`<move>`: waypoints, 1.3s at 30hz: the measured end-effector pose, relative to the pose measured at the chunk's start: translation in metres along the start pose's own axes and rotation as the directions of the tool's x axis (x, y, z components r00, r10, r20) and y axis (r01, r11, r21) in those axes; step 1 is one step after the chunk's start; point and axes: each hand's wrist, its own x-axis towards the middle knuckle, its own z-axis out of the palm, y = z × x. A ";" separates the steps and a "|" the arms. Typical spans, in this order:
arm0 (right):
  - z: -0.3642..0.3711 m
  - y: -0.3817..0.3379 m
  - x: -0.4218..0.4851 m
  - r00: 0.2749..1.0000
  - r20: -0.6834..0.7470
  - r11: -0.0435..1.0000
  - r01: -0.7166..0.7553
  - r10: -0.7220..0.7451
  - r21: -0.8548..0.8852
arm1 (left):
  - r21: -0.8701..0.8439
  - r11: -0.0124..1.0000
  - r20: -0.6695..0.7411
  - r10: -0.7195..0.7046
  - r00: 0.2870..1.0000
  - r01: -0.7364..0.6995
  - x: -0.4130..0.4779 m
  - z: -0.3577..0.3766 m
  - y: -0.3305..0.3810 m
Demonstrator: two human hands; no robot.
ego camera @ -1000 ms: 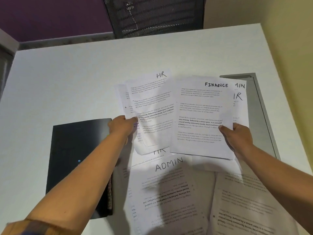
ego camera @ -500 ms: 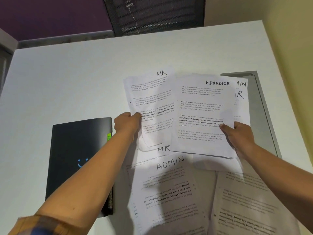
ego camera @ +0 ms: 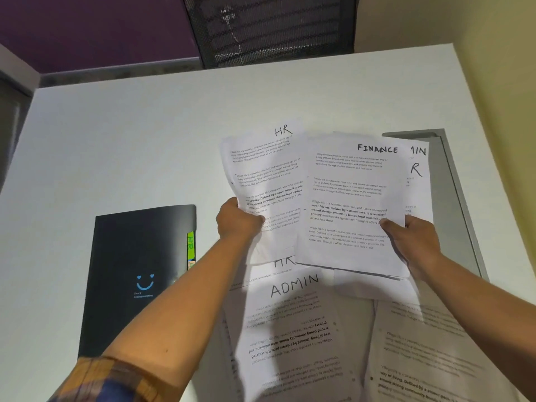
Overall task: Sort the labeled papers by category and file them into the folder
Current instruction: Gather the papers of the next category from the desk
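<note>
My left hand point(ego camera: 236, 220) grips a sheet marked HR point(ego camera: 266, 169) by its lower left edge, held up over the table. My right hand point(ego camera: 412, 236) holds a stack of sheets topped by one marked FINANCE point(ego camera: 351, 192); sheets lettered "MIN" and "R" peek out behind its right edge. Under both lie more papers on the table, one marked ADMIN point(ego camera: 290, 317) turned upside down and another HR sheet mostly hidden. A black folder point(ego camera: 136, 256) with a blue smiley and a green HR tab lies closed to the left.
The white table point(ego camera: 130, 140) runs to a yellow wall on the right. A grey tray or lid point(ego camera: 458, 184) lies under the right-hand papers. A black mesh chair point(ego camera: 269, 27) stands behind the far edge. More printed sheets point(ego camera: 435, 358) lie at the near right.
The HR sheet in my left hand has shifted a little right and up, and its tilt has changed. The extra sheet behind it is no longer seen. The FINANCE stack has barely moved.
</note>
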 end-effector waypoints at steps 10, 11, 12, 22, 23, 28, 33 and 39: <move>0.001 0.000 0.000 1.000 -0.008 1.000 -0.010 0.010 0.016 | 0.152 0.986 -0.143 -0.039 0.989 0.061 -0.010 0.013 0.003; 0.001 0.000 -0.001 1.000 -0.010 1.000 -0.014 0.014 0.013 | 0.228 0.972 -0.152 -0.028 0.988 0.062 -0.013 0.017 0.003; 0.001 0.000 0.000 1.000 -0.014 1.000 -0.014 0.014 0.009 | 0.252 0.966 -0.156 -0.020 0.988 0.059 -0.017 0.021 0.005; 0.000 0.000 0.000 0.999 -0.001 0.999 -0.034 0.034 0.020 | -0.185 0.974 0.059 -0.121 0.991 0.130 -0.005 0.014 0.009; 0.000 0.000 0.000 0.999 -0.004 0.999 -0.034 0.034 0.011 | -0.234 0.966 0.075 -0.099 0.992 0.114 0.000 0.013 0.006; 0.000 -0.001 -0.001 1.000 -0.017 0.999 -0.004 0.003 -0.041 | -0.163 0.968 0.047 0.200 0.979 -0.190 -0.003 -0.020 0.014; 0.000 -0.004 -0.004 1.000 -0.020 0.997 -0.005 0.004 -0.071 | -0.204 0.939 -0.075 0.267 0.961 -0.277 -0.003 -0.053 0.008; 0.000 -0.008 -0.008 1.000 -0.024 0.998 -0.003 0.002 -0.062 | -0.227 0.935 -0.257 0.213 0.943 -0.274 -0.009 -0.058 0.011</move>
